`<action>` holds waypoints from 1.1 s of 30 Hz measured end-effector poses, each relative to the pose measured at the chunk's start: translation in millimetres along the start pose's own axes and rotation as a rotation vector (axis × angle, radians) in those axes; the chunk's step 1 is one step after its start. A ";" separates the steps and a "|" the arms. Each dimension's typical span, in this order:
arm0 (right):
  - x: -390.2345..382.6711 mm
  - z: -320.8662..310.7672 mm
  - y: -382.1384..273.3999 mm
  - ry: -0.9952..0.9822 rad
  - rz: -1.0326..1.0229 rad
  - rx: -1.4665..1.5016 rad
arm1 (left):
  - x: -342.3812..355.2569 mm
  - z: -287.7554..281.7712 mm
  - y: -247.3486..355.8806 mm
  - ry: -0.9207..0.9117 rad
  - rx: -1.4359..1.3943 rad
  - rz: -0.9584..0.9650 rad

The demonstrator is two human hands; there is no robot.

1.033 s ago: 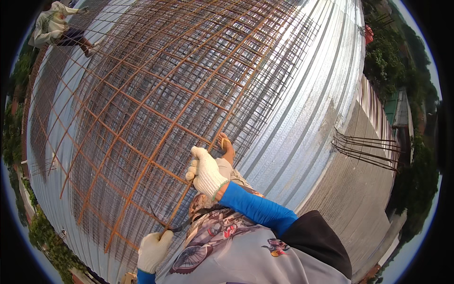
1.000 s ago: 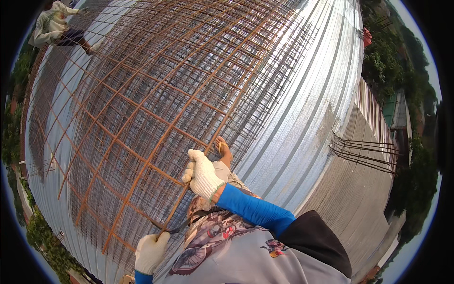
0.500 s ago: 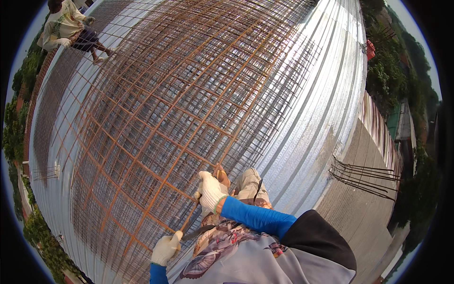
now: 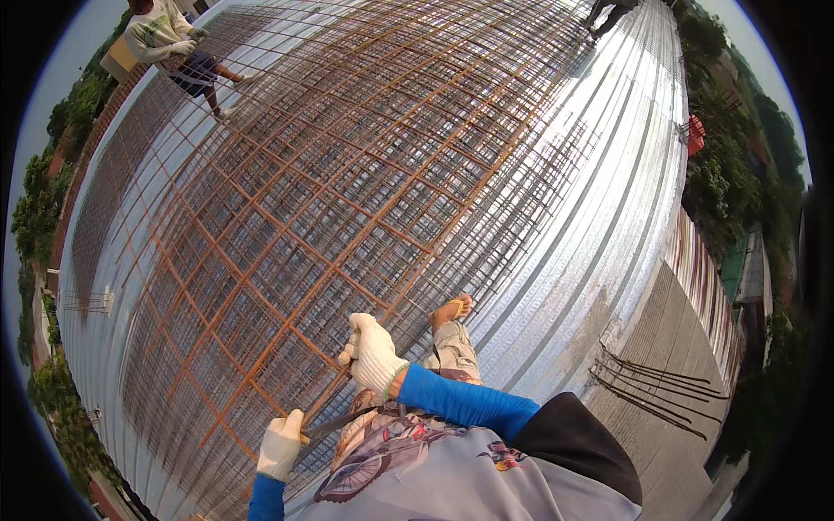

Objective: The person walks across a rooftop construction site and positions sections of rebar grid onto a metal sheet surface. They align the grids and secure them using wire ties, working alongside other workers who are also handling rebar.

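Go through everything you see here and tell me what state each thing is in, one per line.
Left hand: gloved, closed on a thin dark tool.
Tool: held level, tip toward the mesh.
Right hand: gloved, gripping a rusty bar.
Rebar mesh: rusty, laid flat over the deck.
Metal deck: corrugated, shiny, bare at the right.
Loose bars: lying in a bundle, apart from the mesh.
Other person: bent over the mesh's far edge.
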State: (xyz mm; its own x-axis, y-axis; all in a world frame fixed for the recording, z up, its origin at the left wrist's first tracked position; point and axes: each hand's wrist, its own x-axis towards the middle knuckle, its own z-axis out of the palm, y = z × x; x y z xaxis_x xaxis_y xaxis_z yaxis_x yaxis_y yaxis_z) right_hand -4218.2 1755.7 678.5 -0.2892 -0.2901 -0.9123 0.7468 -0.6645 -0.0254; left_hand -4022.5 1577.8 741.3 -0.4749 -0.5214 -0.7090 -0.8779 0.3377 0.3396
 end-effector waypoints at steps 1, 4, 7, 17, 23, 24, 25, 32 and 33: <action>-1.4 0.5 -17.7 0.021 0.004 -0.005 | -4.0 3.6 21.0 -0.002 0.051 0.018; 10.3 5.7 -68.3 -0.024 0.024 0.012 | -11.2 10.5 83.4 -0.048 0.168 -0.021; 15.5 22.9 -121.8 0.043 0.051 0.012 | 14.3 27.6 124.4 -0.057 0.236 0.010; 131.3 32.9 -251.4 0.160 0.052 -0.018 | 101.3 120.0 235.1 -0.061 0.238 0.000; 138.4 19.9 -297.1 0.059 -0.027 -0.003 | 109.5 147.0 287.4 -0.252 0.107 -0.103; 135.3 25.7 -309.3 0.058 -0.019 -0.007 | 114.5 150.2 296.9 -0.264 0.129 -0.127; 134.1 30.4 -323.6 0.056 -0.014 -0.007 | 117.3 154.6 307.4 -0.277 0.156 -0.147; 131.8 40.8 -398.0 0.163 -0.081 -0.051 | 119.5 176.0 376.4 -0.476 0.018 -0.113; 134.3 41.5 -406.9 0.151 -0.098 -0.034 | 118.7 173.5 392.2 -0.468 0.036 -0.071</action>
State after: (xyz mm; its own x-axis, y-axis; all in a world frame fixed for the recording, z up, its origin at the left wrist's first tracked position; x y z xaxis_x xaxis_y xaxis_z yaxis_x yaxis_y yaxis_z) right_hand -4585.8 1958.5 583.3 -0.2705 -0.1170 -0.9556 0.7403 -0.6598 -0.1288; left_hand -4412.3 1784.3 683.2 -0.3277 -0.1377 -0.9347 -0.9004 0.3453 0.2648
